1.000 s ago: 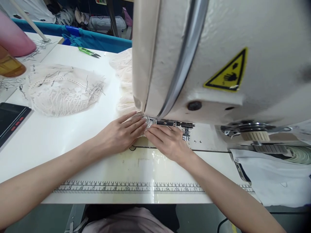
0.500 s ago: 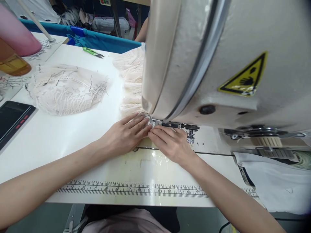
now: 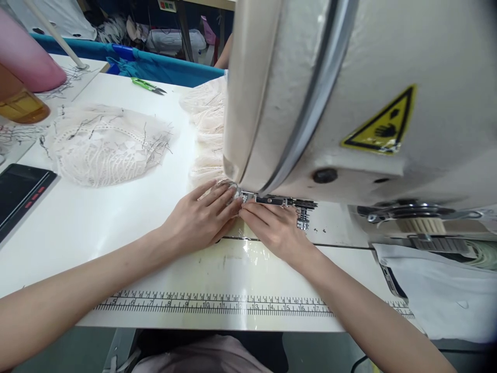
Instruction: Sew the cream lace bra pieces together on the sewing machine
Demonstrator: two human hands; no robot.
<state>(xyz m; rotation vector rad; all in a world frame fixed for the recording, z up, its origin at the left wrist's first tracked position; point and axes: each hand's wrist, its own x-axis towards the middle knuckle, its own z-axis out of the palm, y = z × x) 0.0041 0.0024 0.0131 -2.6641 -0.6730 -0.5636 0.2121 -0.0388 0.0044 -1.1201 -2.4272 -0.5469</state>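
Note:
Gathered cream lace fabric (image 3: 209, 129) lies left of the sewing machine (image 3: 287, 103) and runs toward its presser foot (image 3: 248, 197). My left hand (image 3: 202, 212) rests flat on the near end of this fabric, its fingers stretched toward the foot and slightly apart. Close against it, just in front of the foot, my right hand (image 3: 275, 225) has its fingers pressed together at the fabric's edge. Its thumb is hidden beneath, and little of the cloth there shows. The needle is out of sight behind the machine head.
Another lace piece (image 3: 108, 145) with loose dark threads lies on the left. Green thread snips (image 3: 147, 86) are behind it, and a black device (image 3: 23, 197) is at the left edge. A printed ruler (image 3: 217, 304) runs along the front. White cloth (image 3: 438, 290) lies at right.
The view has shifted slightly, so the machine appears a little further left. Both hands stay at the presser foot, with only small finger movements.

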